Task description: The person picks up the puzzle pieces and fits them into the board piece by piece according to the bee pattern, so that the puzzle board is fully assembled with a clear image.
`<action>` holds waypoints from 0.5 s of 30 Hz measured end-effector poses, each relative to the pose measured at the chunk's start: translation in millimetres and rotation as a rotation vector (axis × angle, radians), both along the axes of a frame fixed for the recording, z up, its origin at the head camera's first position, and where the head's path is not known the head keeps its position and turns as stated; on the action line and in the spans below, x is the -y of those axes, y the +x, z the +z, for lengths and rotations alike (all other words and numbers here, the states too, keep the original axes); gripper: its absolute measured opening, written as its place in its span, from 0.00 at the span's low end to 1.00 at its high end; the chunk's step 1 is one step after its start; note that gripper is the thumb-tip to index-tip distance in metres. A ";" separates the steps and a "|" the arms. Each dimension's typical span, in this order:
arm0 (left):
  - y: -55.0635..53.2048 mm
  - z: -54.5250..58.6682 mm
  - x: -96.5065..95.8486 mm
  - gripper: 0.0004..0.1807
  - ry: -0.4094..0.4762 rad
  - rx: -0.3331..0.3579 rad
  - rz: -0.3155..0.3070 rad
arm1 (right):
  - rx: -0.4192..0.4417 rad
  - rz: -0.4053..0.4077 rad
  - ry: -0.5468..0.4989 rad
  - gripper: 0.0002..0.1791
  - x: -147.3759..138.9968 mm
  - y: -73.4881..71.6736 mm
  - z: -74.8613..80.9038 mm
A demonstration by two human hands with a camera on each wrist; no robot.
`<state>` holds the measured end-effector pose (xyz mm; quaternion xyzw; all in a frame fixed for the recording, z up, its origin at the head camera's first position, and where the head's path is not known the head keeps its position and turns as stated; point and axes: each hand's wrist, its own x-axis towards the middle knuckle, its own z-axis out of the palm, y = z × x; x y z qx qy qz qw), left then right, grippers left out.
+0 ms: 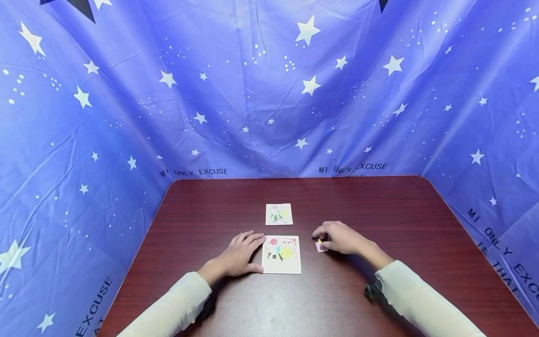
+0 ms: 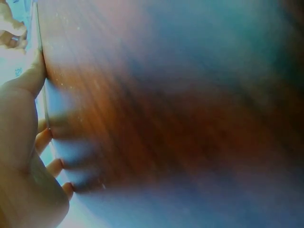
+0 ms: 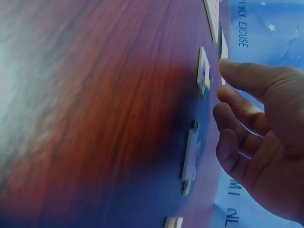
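Note:
A white puzzle board (image 1: 281,267) with a colourful partly filled picture lies on the table. My left hand (image 1: 237,257) rests at its left edge, fingers spread, thumb at the lower corner; the left wrist view shows this hand (image 2: 21,133) low over the wood. To the right of the board, my right hand (image 1: 343,238) hovers with loosely bent fingers over a small pink-and-yellow puzzle piece (image 1: 321,247). In the right wrist view, nothing shows between the fingertips of this hand (image 3: 266,128), and a puzzle piece (image 3: 203,71) lies flat beside the thumb.
Another puzzle piece (image 3: 191,159) and part of a further one (image 3: 174,222) lie beneath the right hand. A smaller picture card (image 1: 279,214) lies behind the board. The dark red wooden table (image 1: 210,201) is enclosed by a blue star-patterned curtain (image 1: 252,93).

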<state>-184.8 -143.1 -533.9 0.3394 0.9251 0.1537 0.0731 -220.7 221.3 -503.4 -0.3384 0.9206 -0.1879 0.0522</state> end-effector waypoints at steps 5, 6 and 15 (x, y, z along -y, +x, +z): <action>0.3 0.3 0.1 0.50 -0.007 -0.004 0.002 | -0.003 0.015 -0.002 0.17 -6.4 1.6 -1.4; 0.4 0.5 0.2 0.50 -0.007 -0.002 0.002 | -0.003 0.018 -0.003 0.16 -7.2 1.9 -1.8; 0.3 1.4 0.2 0.50 -0.010 0.004 0.002 | -0.034 0.018 0.013 0.18 -10.4 4.1 -7.7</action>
